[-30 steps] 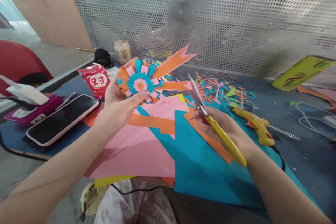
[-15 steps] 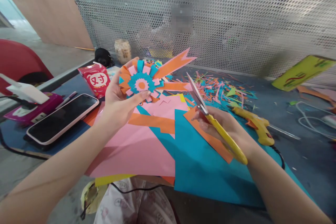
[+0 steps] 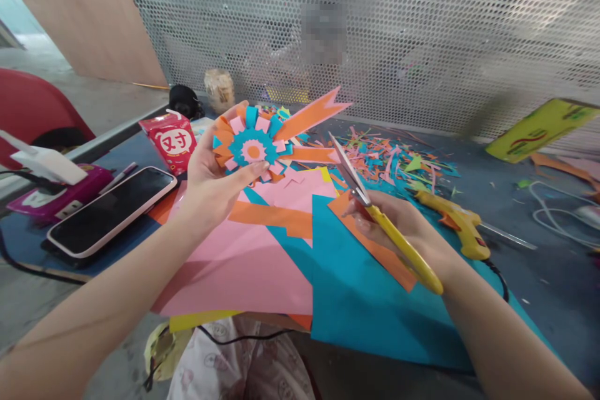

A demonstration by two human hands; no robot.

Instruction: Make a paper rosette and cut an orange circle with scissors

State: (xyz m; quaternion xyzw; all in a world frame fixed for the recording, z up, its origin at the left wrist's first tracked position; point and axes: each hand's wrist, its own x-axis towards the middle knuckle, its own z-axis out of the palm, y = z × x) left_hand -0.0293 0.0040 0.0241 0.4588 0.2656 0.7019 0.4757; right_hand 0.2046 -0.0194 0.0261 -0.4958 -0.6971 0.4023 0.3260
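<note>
My left hand (image 3: 210,178) is closed on a paper rosette (image 3: 252,149) of orange, pink and teal layers, held up above the table. Two orange ribbon tails (image 3: 312,114) stick out of it to the right. My right hand (image 3: 403,231) grips yellow-handled scissors (image 3: 375,212), blades pointing up-left with their tip close to the lower ribbon tail. Under both hands lie pink (image 3: 244,269), teal (image 3: 370,300) and orange (image 3: 272,217) paper sheets.
A phone in a pink case (image 3: 110,211), a red snack packet (image 3: 171,142) and a magenta box (image 3: 56,197) lie at the left. A yellow glue gun (image 3: 452,222) and paper scraps (image 3: 398,162) sit right of centre. A perforated metal screen (image 3: 375,31) closes the back.
The scissors' tip has crept left and slightly down toward the lower orange ribbon tail. The rosette has barely shifted.
</note>
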